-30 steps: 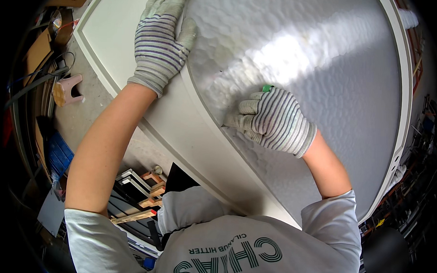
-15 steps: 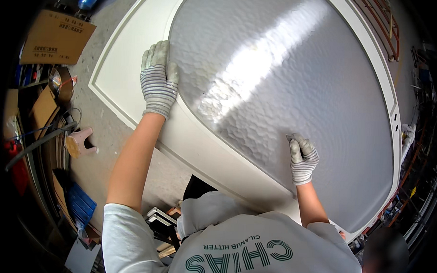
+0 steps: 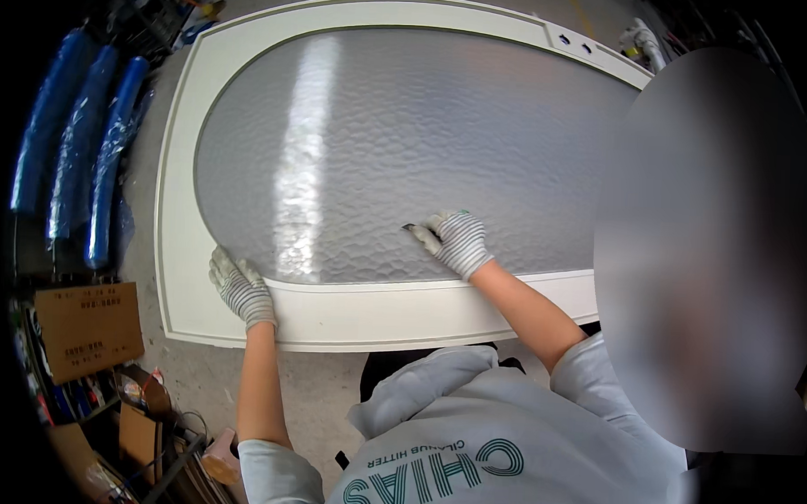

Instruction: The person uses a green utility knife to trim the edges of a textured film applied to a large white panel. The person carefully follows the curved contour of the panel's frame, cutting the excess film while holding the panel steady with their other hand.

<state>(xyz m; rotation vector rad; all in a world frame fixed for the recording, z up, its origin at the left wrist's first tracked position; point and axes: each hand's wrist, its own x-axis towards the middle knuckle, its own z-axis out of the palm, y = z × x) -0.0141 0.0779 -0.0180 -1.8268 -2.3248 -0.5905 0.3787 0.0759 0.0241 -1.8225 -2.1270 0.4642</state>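
A large white panel (image 3: pixel 366 315) with an oval inset of rippled, translucent grey glass (image 3: pixel 479 130) lies in front of me. My left hand (image 3: pixel 242 286), in a grey-and-white striped glove, rests flat on the white frame at the near left, its fingertips by the glass edge. Over the glass near its front edge is my right hand (image 3: pixel 455 242), gloved alike. Its thumb and fingers pinch a small, thin, dark blade-like piece (image 3: pixel 409 227), which points left. Most of that piece is hidden in the fingers, and I cannot tell whether its tip touches the glass.
Rolls wrapped in blue film (image 3: pixel 74 143) stand at the left. Below them are a cardboard box (image 3: pixel 90 330), leaning boards and a small pink stool (image 3: pixel 222 459). A person's blurred head (image 3: pixel 706 245) covers the panel's right end.
The view has turned, so the panel now lies crosswise. My right hand appears closer to my left, still pinching the dark piece. The other person's head has come in large at the right.
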